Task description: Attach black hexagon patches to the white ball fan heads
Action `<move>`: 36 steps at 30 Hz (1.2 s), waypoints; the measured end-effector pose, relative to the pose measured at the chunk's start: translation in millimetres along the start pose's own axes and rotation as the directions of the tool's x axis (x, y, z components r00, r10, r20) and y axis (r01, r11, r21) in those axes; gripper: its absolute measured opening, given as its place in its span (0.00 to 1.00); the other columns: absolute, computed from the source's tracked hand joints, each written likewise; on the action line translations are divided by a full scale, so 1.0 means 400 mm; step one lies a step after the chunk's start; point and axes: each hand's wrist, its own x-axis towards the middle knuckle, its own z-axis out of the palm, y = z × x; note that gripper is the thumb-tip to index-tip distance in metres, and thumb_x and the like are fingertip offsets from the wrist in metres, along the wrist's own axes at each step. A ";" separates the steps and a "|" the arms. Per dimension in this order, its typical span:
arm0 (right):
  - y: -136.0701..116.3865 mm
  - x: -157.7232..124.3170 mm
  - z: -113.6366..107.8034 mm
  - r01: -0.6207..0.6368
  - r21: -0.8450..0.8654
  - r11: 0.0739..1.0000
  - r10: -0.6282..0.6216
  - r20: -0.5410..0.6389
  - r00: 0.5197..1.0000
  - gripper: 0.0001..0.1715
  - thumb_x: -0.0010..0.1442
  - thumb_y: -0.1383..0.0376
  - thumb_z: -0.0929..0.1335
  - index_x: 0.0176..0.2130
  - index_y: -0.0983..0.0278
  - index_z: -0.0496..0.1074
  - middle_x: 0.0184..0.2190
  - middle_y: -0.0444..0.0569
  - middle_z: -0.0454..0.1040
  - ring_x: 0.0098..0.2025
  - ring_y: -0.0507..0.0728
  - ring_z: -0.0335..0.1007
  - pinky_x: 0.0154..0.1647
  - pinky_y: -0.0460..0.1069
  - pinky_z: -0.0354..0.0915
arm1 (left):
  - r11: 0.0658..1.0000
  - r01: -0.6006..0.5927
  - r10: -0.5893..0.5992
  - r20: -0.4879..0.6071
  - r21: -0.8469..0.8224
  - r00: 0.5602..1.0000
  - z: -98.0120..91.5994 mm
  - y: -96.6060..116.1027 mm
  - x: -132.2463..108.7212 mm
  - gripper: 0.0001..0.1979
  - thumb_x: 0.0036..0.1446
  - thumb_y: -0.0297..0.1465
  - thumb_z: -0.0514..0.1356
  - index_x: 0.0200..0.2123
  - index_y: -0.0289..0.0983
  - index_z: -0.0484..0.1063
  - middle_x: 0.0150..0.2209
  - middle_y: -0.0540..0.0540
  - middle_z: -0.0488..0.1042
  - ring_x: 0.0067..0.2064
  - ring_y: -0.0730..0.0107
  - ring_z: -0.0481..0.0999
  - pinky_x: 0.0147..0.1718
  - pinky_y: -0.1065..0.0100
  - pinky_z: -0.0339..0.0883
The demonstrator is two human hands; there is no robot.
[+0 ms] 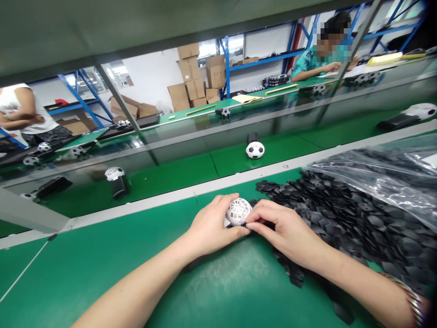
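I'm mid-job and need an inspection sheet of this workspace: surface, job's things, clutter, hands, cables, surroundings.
Surface: green bench, a cloudy pale patch nearest the wearer.
Job's things: white openwork ball between the hands; heap of black pieces at right.
Clutter: clear plastic bag over the heap's far side.
Hands: left hand grips the ball; right hand pinches at its right edge, any held piece hidden.
Cables: none certain; thin pale line at left, cord or seam unclear.
Surroundings: sunken green strip beyond, bearing soccer-patterned ball and others; person at left, person at right.
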 end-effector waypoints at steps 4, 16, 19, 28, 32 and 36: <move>0.010 0.002 0.007 -0.027 0.023 0.999 0.028 -0.030 0.999 0.07 0.56 0.71 0.65 0.26 0.63 0.67 0.27 0.42 0.65 0.30 0.51 0.63 0.31 0.47 0.60 | 0.999 0.002 -0.001 -0.019 0.041 1.000 0.002 0.006 -0.001 0.31 0.48 0.36 0.63 0.55 0.43 0.58 0.52 0.45 0.64 0.50 0.58 0.67 0.50 0.60 0.62; 0.058 0.030 0.004 -0.080 -0.007 0.997 0.079 -0.098 0.992 0.04 0.54 0.65 0.67 0.31 0.62 0.65 0.29 0.43 0.67 0.30 0.53 0.62 0.31 0.48 0.61 | 0.998 -0.008 0.012 -0.047 0.070 0.999 0.009 0.005 0.001 0.29 0.46 0.36 0.63 0.53 0.43 0.60 0.51 0.49 0.67 0.49 0.59 0.69 0.48 0.60 0.64; 0.085 0.041 -0.011 -0.022 -0.240 0.970 -0.007 -0.116 0.993 0.08 0.60 0.64 0.63 0.39 0.63 0.69 0.38 0.49 0.72 0.41 0.58 0.64 0.40 0.52 0.62 | 0.993 0.014 -0.013 -0.011 0.120 1.000 0.005 0.008 -0.003 0.31 0.44 0.31 0.61 0.54 0.41 0.58 0.52 0.47 0.67 0.49 0.57 0.69 0.47 0.58 0.66; 0.071 0.027 -0.015 0.061 -0.680 0.731 -0.006 0.083 0.997 0.09 0.58 0.71 0.66 0.38 0.62 0.74 0.33 0.48 0.74 0.37 0.60 0.65 0.37 0.54 0.60 | 0.945 -0.121 0.111 0.049 0.303 0.993 -0.023 -0.018 0.008 0.35 0.43 0.18 0.50 0.56 0.45 0.57 0.53 0.51 0.67 0.52 0.61 0.65 0.51 0.57 0.59; 0.077 0.024 -0.025 0.127 -0.723 0.679 -0.055 0.123 0.991 0.09 0.57 0.74 0.65 0.37 0.65 0.73 0.31 0.49 0.73 0.36 0.60 0.65 0.36 0.54 0.59 | 0.943 -0.123 0.112 0.052 0.311 0.992 -0.023 -0.016 0.004 0.35 0.44 0.17 0.49 0.57 0.46 0.56 0.53 0.53 0.67 0.51 0.61 0.64 0.50 0.57 0.58; 0.087 0.018 -0.036 0.108 -0.640 0.760 -0.081 0.071 0.994 0.11 0.58 0.73 0.64 0.41 0.65 0.71 0.33 0.49 0.73 0.37 0.60 0.65 0.38 0.54 0.60 | 0.935 -0.126 0.117 0.046 0.331 0.992 -0.019 -0.019 0.001 0.37 0.44 0.15 0.47 0.57 0.47 0.55 0.52 0.53 0.68 0.50 0.61 0.63 0.51 0.56 0.55</move>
